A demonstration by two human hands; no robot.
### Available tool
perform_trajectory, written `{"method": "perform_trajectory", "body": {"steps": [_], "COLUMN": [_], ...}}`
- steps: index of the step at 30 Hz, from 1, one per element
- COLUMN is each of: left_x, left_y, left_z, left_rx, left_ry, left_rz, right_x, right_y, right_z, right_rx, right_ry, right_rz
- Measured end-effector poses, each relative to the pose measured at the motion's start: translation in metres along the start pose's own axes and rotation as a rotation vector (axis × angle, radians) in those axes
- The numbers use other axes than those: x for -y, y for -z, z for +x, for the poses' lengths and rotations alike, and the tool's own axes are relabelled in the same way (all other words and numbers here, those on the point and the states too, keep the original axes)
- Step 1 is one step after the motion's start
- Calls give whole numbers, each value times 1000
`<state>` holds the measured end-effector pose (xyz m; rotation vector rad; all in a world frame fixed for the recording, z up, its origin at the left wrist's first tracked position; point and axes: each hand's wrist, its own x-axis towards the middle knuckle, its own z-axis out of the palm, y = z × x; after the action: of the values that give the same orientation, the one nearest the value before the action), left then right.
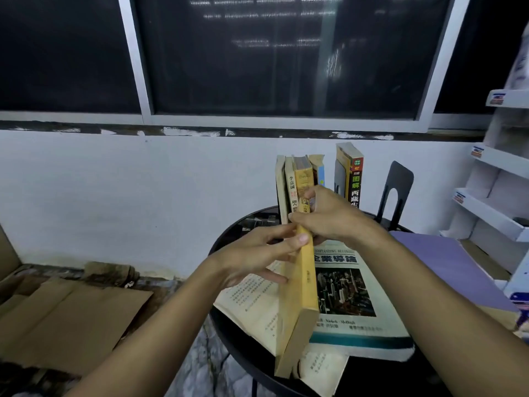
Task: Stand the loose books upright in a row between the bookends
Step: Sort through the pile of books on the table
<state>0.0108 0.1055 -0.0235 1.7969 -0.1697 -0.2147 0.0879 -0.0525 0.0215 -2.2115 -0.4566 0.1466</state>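
A yellow paperback (300, 285) is held edge-up over the round black table (229, 333), tilted toward me. My left hand (257, 253) grips its left face and my right hand (329, 219) pinches its top end. Behind them several books (297, 179) stand upright in a row. A taller book with a red spine (353, 173) stands apart to their right, against a grey bookend (339, 176). A black bookend (396, 190) stands further right. A large textbook with a city photo (352, 296) lies flat on the table. An open book (252, 305) lies under the yellow one.
A purple book or folder (446, 267) lies at the right, off the table. White shelving (492, 196) stands along the right wall. Flattened cardboard (65, 319) covers the floor at the left. A white wall and dark window are behind the table.
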Motion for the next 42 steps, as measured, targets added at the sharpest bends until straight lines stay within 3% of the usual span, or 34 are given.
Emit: {"method": "perform_trajectory", "body": {"steps": [9,16,22,26,35,42], "left_x": [3,-18,-29,-36,-59,-49], "left_y": [-18,-18,-2,8,-1,1], "left_z": [5,10,52,91,165,192], "left_rx": [-3,-85,-446,-536,-573,-565], "left_ry": [82,-101,-255,-328,-195,-89], "left_rz": [30,58,296,590,960,1008], "right_x": [9,40,65,69,56,33], "right_y": [16,54,102,126,129,119], "right_z": [2,-8,-18,-21,-8,12], "right_rx": [23,-113,-313,-385,-522,-637], "right_ry": [-79,13,62,57,123,292], "right_rz": [-239,-409,-476,-536,-482,-457]}}
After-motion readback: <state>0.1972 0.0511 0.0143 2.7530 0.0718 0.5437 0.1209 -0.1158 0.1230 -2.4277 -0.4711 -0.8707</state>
